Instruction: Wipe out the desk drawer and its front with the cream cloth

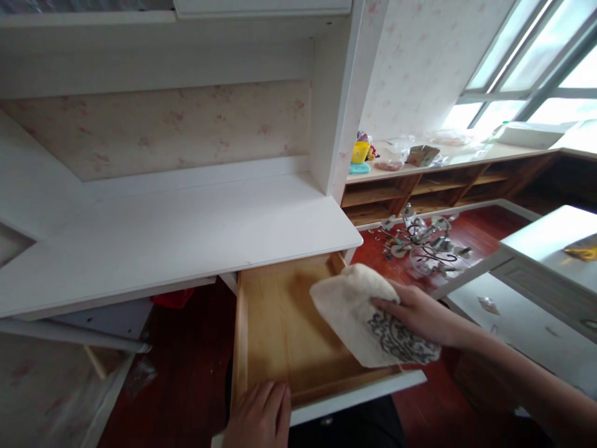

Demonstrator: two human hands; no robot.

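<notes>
A wooden drawer (275, 317) with a white front stands pulled out from under the white desk (224, 214). Its inside is bare light wood. My left hand (262, 414) rests on the drawer's front left corner, fingers bent over the edge of the front panel. Above the drawer's right side, my right hand (415, 314) grips a cream cloth (357, 308) with a dark grey pattern. The cloth hangs loosely and hides part of the drawer's right wall and floor.
A chandelier (424, 242) lies on the red floor to the right, with small loose parts around it. Behind it runs a low wooden shelf unit (420, 190), with a yellow container (359, 152) and bags on top. A white cabinet (555, 274) stands at the right.
</notes>
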